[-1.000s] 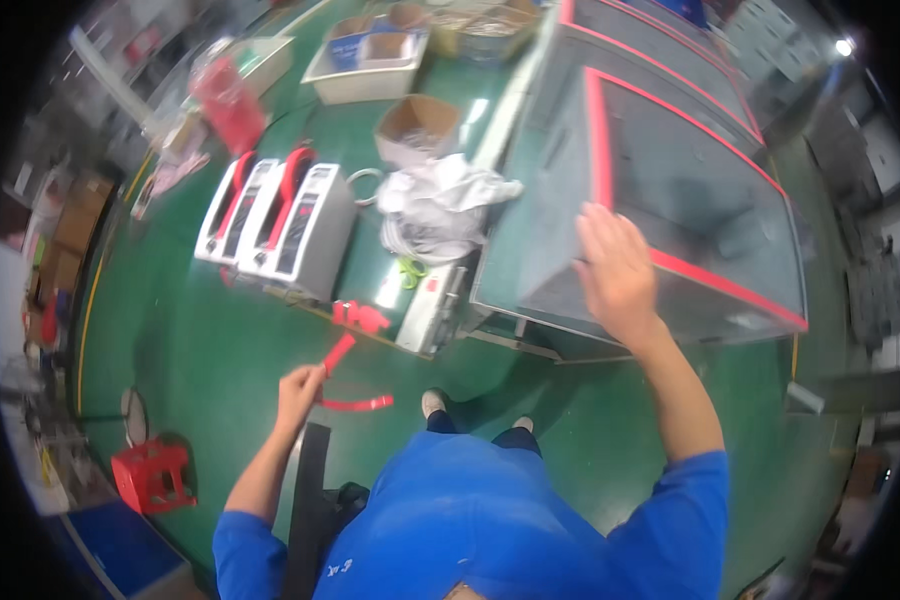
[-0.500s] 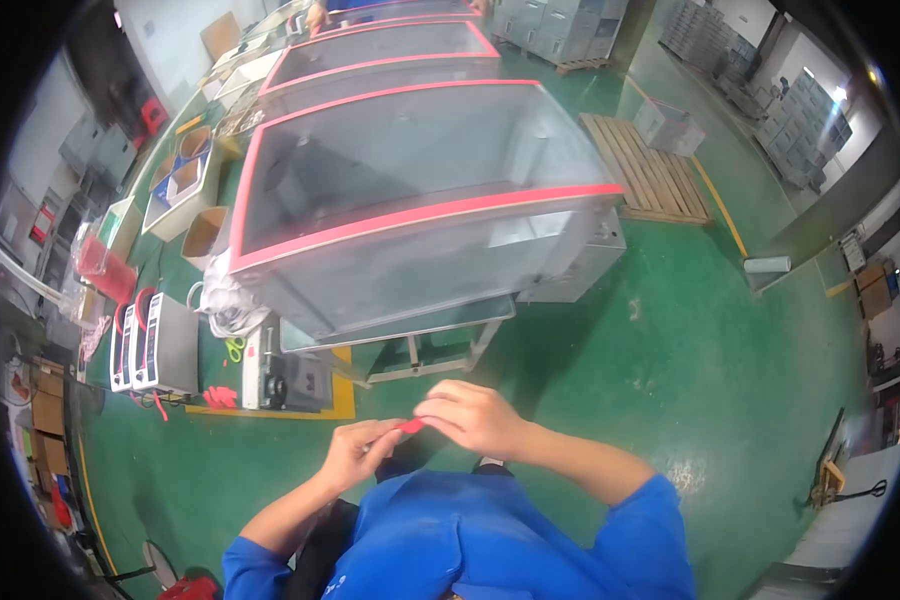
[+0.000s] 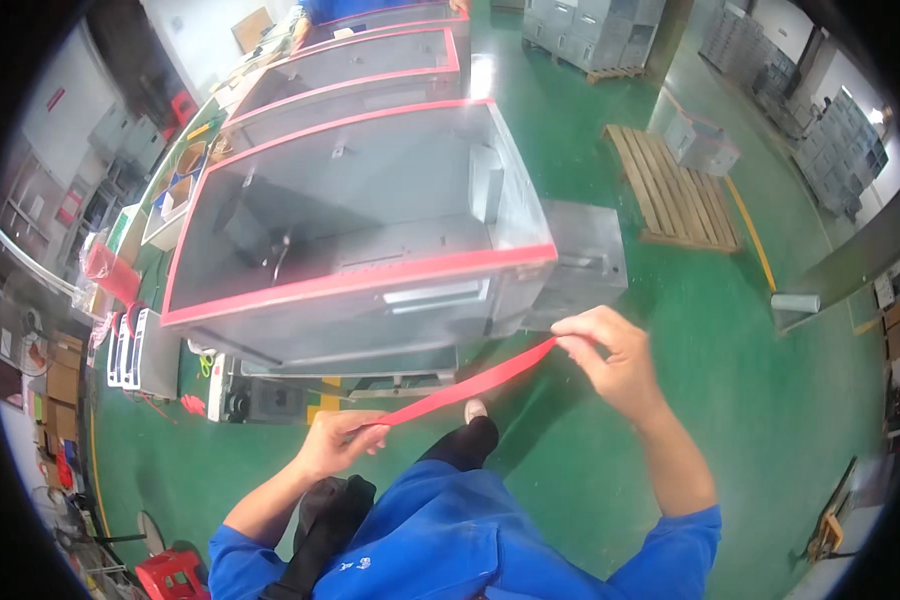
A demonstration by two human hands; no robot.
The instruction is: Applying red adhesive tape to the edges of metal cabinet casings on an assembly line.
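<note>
A strip of red tape (image 3: 470, 385) is stretched between my two hands, slanting up to the right. My left hand (image 3: 338, 444) pinches its lower left end in front of my body. At the upper right end, my right hand (image 3: 615, 365) grips it between thumb and fingers. Just beyond the strip stands a large grey metal cabinet (image 3: 360, 330) with its open side up. Red edging (image 3: 370, 278) runs along the cabinet's rim. Neither hand touches the cabinet.
More grey cabinets (image 3: 360, 98) with red-edged rims stand in a row behind, a person's hand (image 3: 300, 33) at the far end. White boxed devices (image 3: 153, 355) and a red roll (image 3: 112, 275) lie at left. A wooden pallet (image 3: 675, 195) rests on the floor at right.
My hands have moved apart, the right one up and to the right, and the red tape is now drawn out long between them. The near cabinet appears lower and further left in view.
</note>
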